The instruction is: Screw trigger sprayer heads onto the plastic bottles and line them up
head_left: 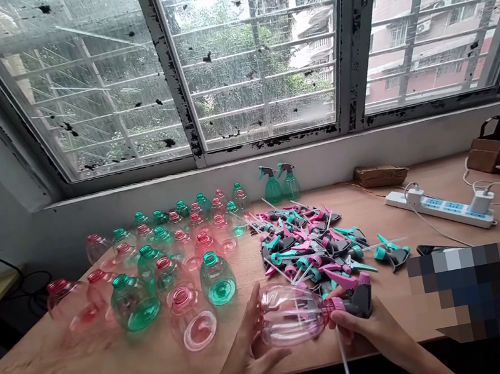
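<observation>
A clear pink spray bottle (pixel 292 314) lies on its side in the air over the table's front edge. My left hand (pixel 252 348) is wrapped around its base end. At the neck, the fingers of my right hand (pixel 364 325) are closed on a pink and grey trigger spray head (pixel 359 296), which sits against the bottle's mouth. Whether its collar is threaded on, I cannot tell. A thin translucent tube (pixel 345 363) hangs down below my right hand; its upper end is hidden. Just behind the bottle lies a heap of pink, green and grey spray heads (pixel 312 237).
Several open pink and green bottles (pixel 218 279) stand at the left. Two green bottles with spray heads (pixel 272 188) stand by the wall. One loose green spray head (pixel 391 252) lies right of the heap, near a dark phone (pixel 439 248). A power strip (pixel 440 208) with cables lies farther right.
</observation>
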